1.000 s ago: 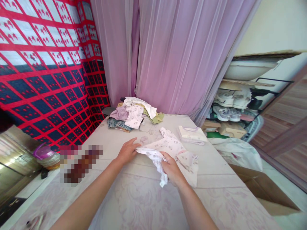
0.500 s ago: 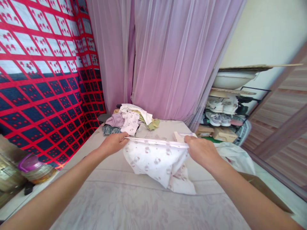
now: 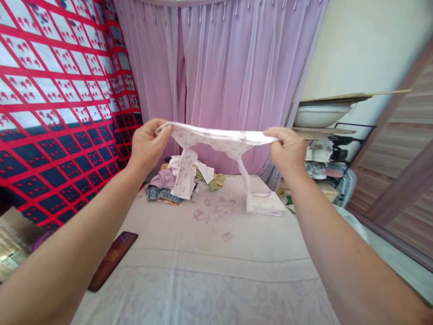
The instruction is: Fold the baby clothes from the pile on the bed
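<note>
A small white printed garment [image 3: 216,137] is stretched out flat in the air above the bed, seen edge-on, with two narrow parts hanging down from it. My left hand [image 3: 147,145] pinches its left end and my right hand [image 3: 289,149] pinches its right end, both closed on the cloth. Below and behind them, a heap of small clothes [image 3: 184,174] lies at the far end of the bed. A folded white garment [image 3: 265,203] rests on the bed under my right hand.
The pale patterned bed sheet [image 3: 216,266] fills the foreground. A dark red phone [image 3: 113,259] lies at its left edge. Pink curtains [image 3: 219,67] hang behind, a red checked cloth [image 3: 57,90] covers the left wall, and a shoe rack [image 3: 324,158] stands at the right.
Both hands have lifted the garment from the bed up to about chest height and pulled it taut between them. The view has tilted up with it.
</note>
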Demonstrator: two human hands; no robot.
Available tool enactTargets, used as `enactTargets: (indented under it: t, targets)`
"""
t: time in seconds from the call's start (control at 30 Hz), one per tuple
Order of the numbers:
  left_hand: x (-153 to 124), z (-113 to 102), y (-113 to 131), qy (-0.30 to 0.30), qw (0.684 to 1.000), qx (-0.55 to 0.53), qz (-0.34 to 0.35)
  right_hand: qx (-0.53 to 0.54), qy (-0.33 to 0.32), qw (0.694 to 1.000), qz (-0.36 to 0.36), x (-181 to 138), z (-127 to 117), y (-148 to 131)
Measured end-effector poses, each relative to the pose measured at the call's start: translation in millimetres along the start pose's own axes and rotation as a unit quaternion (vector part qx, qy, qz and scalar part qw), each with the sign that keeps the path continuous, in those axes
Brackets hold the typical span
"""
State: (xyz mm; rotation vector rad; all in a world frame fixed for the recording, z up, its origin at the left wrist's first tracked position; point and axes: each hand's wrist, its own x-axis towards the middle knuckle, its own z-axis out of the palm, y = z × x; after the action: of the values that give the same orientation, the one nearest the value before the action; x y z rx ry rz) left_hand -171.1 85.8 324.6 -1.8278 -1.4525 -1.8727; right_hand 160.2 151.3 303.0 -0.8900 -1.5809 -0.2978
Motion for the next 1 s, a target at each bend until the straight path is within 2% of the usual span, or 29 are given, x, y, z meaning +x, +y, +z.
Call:
enactTargets:
  t: [0.03, 0.1, 0.17, 0.27, 0.33, 0.4, 0.5, 0.67, 0.87, 1.0]
  targets:
    - [-26.3, -5.7, -6.3, -0.02, 0.999, 0.024, -0.012, 0.007, -0.02, 1.0, 0.008, -24.8, 0.9, 1.6]
    - [-83.6, -12.9, -26.7, -0.101, 0.993, 0.05, -0.043, 0.024, -0.052, 0.997, 0.051, -80.7, 5.0, 7.4]
    - [-142.4, -16.1, -51.6, -0.188, 0.977, 0.078, -0.068, 0.03, -0.122, 0.987, 0.1, -140.5, 9.6, 15.3]
    - [-222.7, -18.7, -83.5, -0.3, 0.938, 0.113, -0.13, 0.044, -0.248, 0.956, 0.15, -227.3, 11.9, 24.8]
    - [-263.8, -20.8, -96.4, -0.355, 0.913, 0.119, -0.16, 0.041, -0.302, 0.936, 0.179, -275.4, 8.7, 27.0]
    - [-290.6, -23.0, -102.9, -0.382, 0.9, 0.121, -0.175, 0.034, -0.346, 0.918, 0.192, -309.9, 2.2, 26.0]
    - [-304.6, -24.8, -104.4, -0.39, 0.897, 0.133, -0.16, 0.022, -0.379, 0.907, 0.184, -333.4, -9.8, 20.4]
    - [-298.4, -24.2, -97.0, -0.414, 0.88, 0.186, -0.141, -0.028, -0.404, 0.904, 0.14, -328.8, -24.9, 8.0]
    - [-298.2, -21.1, -88.0, -0.467, 0.846, 0.198, -0.165, -0.085, -0.47, 0.872, 0.109, -325.9, -32.9, -0.3]
    - [-288.3, -18.1, -86.2, -0.514, 0.812, 0.185, -0.205, -0.086, -0.485, 0.863, 0.114, -327.7, -35.9, -1.1]
